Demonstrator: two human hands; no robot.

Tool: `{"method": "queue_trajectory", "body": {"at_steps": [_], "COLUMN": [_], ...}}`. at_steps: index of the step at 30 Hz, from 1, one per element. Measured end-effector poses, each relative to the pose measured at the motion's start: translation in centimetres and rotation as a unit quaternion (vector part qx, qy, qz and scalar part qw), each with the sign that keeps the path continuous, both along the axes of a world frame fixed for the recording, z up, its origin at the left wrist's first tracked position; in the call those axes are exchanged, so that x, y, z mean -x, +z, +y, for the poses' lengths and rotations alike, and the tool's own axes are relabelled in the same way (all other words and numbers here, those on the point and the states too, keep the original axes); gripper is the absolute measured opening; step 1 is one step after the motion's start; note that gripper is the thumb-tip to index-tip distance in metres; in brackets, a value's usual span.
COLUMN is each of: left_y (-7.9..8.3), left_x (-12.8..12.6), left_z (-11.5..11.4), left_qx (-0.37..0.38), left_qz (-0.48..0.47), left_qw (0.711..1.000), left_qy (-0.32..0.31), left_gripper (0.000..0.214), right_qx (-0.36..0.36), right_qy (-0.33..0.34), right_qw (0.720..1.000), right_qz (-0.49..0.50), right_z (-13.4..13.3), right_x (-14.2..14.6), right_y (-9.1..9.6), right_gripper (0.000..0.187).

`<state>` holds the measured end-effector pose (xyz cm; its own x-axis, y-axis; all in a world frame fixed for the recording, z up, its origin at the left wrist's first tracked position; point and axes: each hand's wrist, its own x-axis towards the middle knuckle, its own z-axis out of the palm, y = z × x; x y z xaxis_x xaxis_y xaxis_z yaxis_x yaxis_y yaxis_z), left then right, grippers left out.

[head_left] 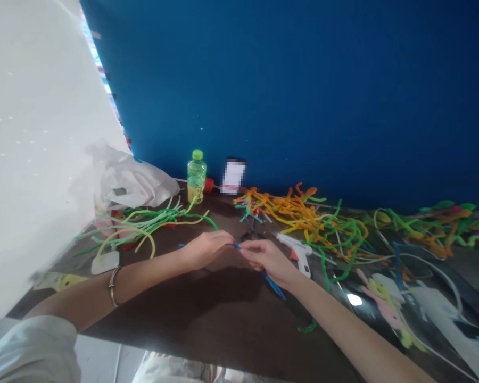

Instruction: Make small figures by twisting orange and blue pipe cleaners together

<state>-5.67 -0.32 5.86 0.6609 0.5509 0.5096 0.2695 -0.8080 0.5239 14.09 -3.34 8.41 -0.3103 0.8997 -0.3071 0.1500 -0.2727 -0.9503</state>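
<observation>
My left hand [207, 249] and my right hand [268, 258] meet over the middle of the dark table, both closed in a pinch. Between their fingertips runs a blue pipe cleaner [237, 246]. A thicker blue length [274, 287] sticks out below my right palm, and a small blue tip [181, 246] shows left of my left hand. Whether these blue parts are one piece I cannot tell. Just beyond my fingers lie dark scissors [251, 232], partly hidden. A white glue gun [297, 249] rests right behind my right hand.
Green pipe cleaners [159, 219] lie at left, orange ones [295, 210] at back right. A bottle [197, 178] and a phone [233, 176] stand by the blue wall [287, 96]. A white bag [139, 178] sits back left. A pale cable [435, 266] curves at right.
</observation>
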Motion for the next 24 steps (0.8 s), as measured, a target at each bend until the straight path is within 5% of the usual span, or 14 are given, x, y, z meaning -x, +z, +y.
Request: {"method": "queue_trajectory", "body": {"at_steps": [4, 8, 12, 16, 18, 21, 24], "left_y": [0.2, 1.1, 2.2, 2.7, 2.6, 2.4, 2.1], "left_x": [-0.5, -1.1, -1.5, -1.9, -2.0, -2.0, -1.8], "left_z": [-0.2, -0.5, -0.5, -0.3, -0.2, -0.1, -0.1], "left_qx": [0.044, 0.135, 0.236, 0.346, 0.446, 0.616, 0.733], "left_qz": [-0.014, -0.018, 0.000, -0.011, -0.030, -0.078, -0.114], "left_qw": [0.998, 0.985, 0.960, 0.926, 0.884, 0.779, 0.670], "left_qy": [0.033, 0.107, 0.152, 0.151, 0.137, 0.092, 0.026], "left_gripper": [0.023, 0.024, 0.029, 0.036, 0.040, 0.042, 0.037], "right_qx": [-0.167, -0.326, -0.442, -0.514, -0.550, -0.620, -0.686], "right_qy": [0.039, 0.075, 0.110, 0.164, 0.184, 0.193, 0.203], "right_qw": [0.979, 0.921, 0.832, 0.697, 0.616, 0.507, 0.439], "right_qz": [-0.108, -0.201, -0.317, -0.472, -0.533, -0.566, -0.544], "right_z": [0.2, 0.0, -0.6, -1.0, -1.1, -1.2, -1.2], "right_x": [0.1, 0.3, 0.3, 0.2, 0.2, 0.1, -0.5], "right_y": [0.2, 0.6, 1.0, 1.3, 1.3, 1.1, 0.9], "right_gripper": [0.015, 0.016, 0.026, 0.034, 0.031, 0.030, 0.031]}}
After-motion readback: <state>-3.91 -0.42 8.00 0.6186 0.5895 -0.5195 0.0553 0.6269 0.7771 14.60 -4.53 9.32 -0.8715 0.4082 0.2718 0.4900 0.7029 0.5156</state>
